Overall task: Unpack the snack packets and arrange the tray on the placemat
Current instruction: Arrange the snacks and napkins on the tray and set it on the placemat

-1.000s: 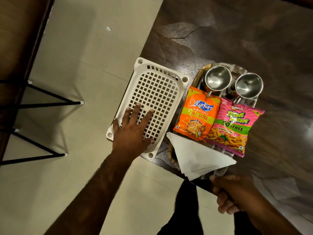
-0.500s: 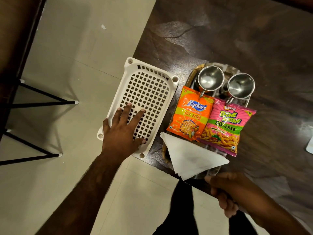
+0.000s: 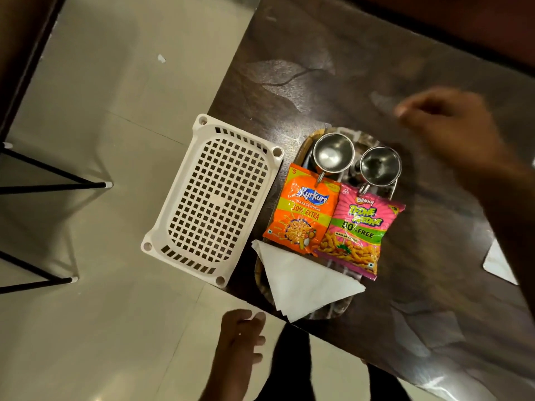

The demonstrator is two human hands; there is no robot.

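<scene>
Now, right hand (image 3: 451, 125): blurry, far right above the table, holding nothing, fingers loose.
Left hand (image 3: 241, 337): near, open, empty.
Snack packets (image 3: 333, 224): on the tray (image 3: 307, 143), unopened.
Tip: lift packets gently, not bumping the cups (image 3: 333, 152).

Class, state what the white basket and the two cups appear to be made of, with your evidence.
White basket: probably moulded plastic, matte, with a uniform grid of holes. Two cups: apparently polished steel, with mirror-like reflections inside.
</scene>
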